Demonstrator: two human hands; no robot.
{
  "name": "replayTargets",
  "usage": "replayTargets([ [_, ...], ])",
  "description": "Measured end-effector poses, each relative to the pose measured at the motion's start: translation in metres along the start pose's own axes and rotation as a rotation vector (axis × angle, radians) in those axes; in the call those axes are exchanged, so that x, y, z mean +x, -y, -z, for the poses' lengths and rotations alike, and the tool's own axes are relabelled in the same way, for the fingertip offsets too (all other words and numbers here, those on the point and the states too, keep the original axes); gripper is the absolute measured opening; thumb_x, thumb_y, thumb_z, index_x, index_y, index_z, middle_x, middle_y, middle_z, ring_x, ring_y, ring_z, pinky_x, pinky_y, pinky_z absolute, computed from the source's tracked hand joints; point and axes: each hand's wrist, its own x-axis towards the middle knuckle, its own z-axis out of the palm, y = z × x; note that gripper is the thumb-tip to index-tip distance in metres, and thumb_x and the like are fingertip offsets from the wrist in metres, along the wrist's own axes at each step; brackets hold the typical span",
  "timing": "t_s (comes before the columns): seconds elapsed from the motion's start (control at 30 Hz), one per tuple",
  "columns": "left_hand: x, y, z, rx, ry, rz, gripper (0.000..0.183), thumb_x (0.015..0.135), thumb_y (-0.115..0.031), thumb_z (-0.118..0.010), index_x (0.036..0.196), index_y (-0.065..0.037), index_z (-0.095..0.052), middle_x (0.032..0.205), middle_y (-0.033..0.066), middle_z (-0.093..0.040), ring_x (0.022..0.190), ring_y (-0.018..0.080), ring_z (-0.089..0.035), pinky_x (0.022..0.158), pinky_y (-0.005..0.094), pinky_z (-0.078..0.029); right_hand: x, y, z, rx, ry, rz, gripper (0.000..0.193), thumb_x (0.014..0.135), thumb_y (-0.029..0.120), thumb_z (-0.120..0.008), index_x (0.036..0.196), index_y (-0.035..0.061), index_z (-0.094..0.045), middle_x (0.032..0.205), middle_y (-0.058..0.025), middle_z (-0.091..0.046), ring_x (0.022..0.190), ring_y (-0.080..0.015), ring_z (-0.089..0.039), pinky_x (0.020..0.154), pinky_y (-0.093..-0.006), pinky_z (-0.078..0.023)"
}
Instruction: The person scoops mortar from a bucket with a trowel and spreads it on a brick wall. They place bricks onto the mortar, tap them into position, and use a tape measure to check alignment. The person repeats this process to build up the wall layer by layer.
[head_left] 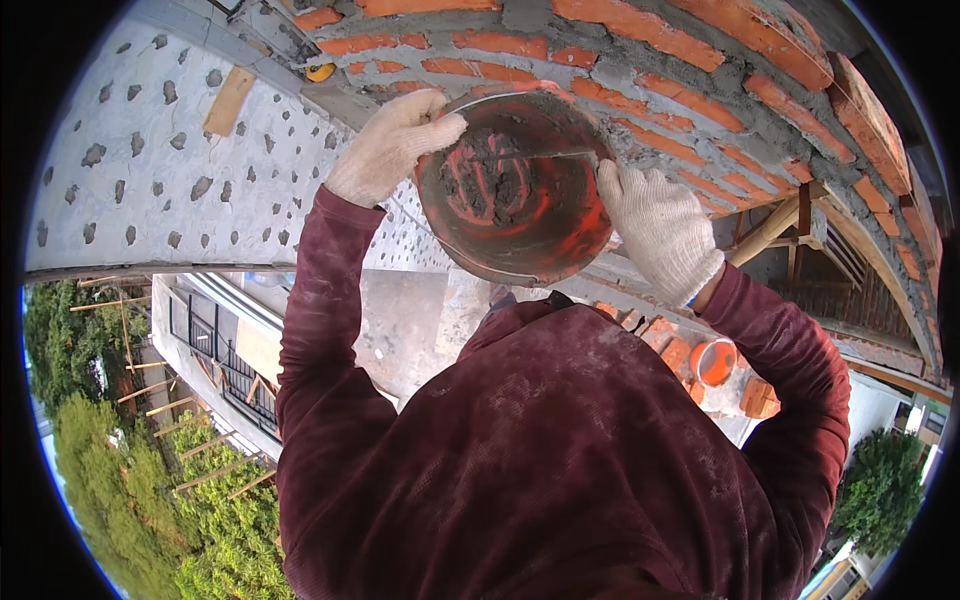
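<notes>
Mortar bucket (590, 225) held between two gloved hands beside unfinished brickwork

Nearest, the person's maroon top (560, 450) fills the lower middle, with both arms reaching up to the bucket. Its mouth faces the camera. Wet grey mortar (500, 190) coats the inside and lies thicker at the bottom, with orange-red plastic showing through; the bucket seems largely emptied, with some mortar left.

The left hand (395, 142) is curled over the upper-left rim, pinching it with the thumb on the inner side. The right hand (660, 225) is partly closed at the right rim, thumb against the edge; how firmly its fingers grip underneath I cannot tell.

Just beyond, the brick wall (640, 60) stands several courses high, its joints filled but rough and smeared, so tidying probably remains. Lower down, loose bricks (760, 397) lie near a second orange bucket (714, 362), apparently unused stock.

At left is a pale wall (150, 130) dotted with dark grey patches. Farthest off are a white building (220, 345) and trees (120, 480).
</notes>
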Motion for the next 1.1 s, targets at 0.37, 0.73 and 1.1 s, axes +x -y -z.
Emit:
replayTargets([
  [0.37, -0.006, -0.005, 0.001, 0.063, -0.077, 0.012, 0.036, 0.096, -0.038, -0.068, 0.090, -0.004, -0.057, 0.083, -0.0012, -0.051, 0.079, 0.0099, -0.046, 0.068, 0.0304, -0.041, 0.006, 0.001, -0.006, -0.054, 0.023, 0.025, 0.046, 0.086, 0.005, -0.067, 0.128, -0.0079, -0.055, 0.091, -0.0117, -0.066, 0.086, -0.0278, -0.070, 0.069, -0.0393, -0.060],
  [0.73, -0.019, 0.013, 0.000, 0.196, -0.149, -0.005, 0.046, 0.094, -0.042, -0.067, 0.085, 0.002, -0.054, 0.075, 0.0121, -0.047, 0.071, 0.0238, -0.051, 0.067, 0.0404, -0.044, 0.040, 0.016, 0.011, 0.098, 0.219, -0.033, 0.037, 0.084, 0.008, -0.067, 0.114, -0.0117, -0.061, 0.084, -0.0202, -0.071, 0.074, -0.0321, -0.076, 0.062, -0.0392, -0.060],
  [1.1, -0.028, -0.009, -0.025, 0.141, -0.184, -0.019, 0.043, 0.089, -0.039, -0.068, 0.084, 0.001, -0.054, 0.075, 0.0130, -0.049, 0.067, 0.0233, -0.050, 0.064, 0.0393, -0.043, 0.052, 0.018, -0.012, 0.567, 0.595, 0.166, 0.030, 0.079, 0.009, -0.061, 0.106, -0.0032, -0.068, 0.089, -0.0237, -0.072, 0.087, -0.0440, -0.072, 0.075, -0.0513, -0.058],
])
